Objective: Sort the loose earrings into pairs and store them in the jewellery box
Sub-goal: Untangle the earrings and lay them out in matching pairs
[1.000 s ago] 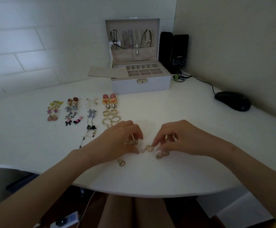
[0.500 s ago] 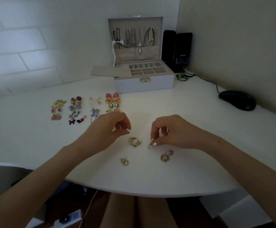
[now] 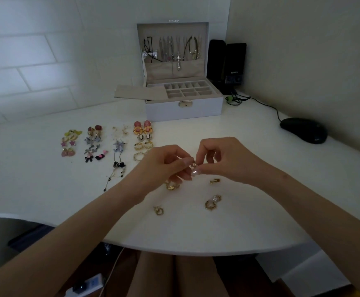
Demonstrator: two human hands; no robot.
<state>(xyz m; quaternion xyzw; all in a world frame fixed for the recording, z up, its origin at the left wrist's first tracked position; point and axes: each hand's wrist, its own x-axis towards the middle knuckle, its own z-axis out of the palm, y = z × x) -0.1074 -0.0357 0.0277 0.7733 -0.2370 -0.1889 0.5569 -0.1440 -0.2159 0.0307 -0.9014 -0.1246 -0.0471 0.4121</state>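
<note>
My left hand (image 3: 164, 162) and my right hand (image 3: 224, 159) meet above the white table (image 3: 249, 221), and both pinch a small gold earring (image 3: 193, 164) between their fingertips. Loose gold earrings lie below them: a star hoop (image 3: 172, 185), a small clip (image 3: 215, 180), a hoop (image 3: 210, 205) with a pearly one (image 3: 216, 198) beside it, and a single one (image 3: 158, 210) nearer me. Paired earrings (image 3: 93, 144) lie in rows at the left. The white jewellery box (image 3: 183, 108) stands open at the back, its compartments bare.
A beige insert tray (image 3: 138, 92) leans off the box's left side. Two black speakers (image 3: 226, 65) stand right of the box. A black mouse (image 3: 303, 130) with its cable lies at the far right. The table's rounded edge runs close to my lap.
Both hands have lifted off the table and come together on one small gold earring. The gold clip now lies uncovered under my right hand.
</note>
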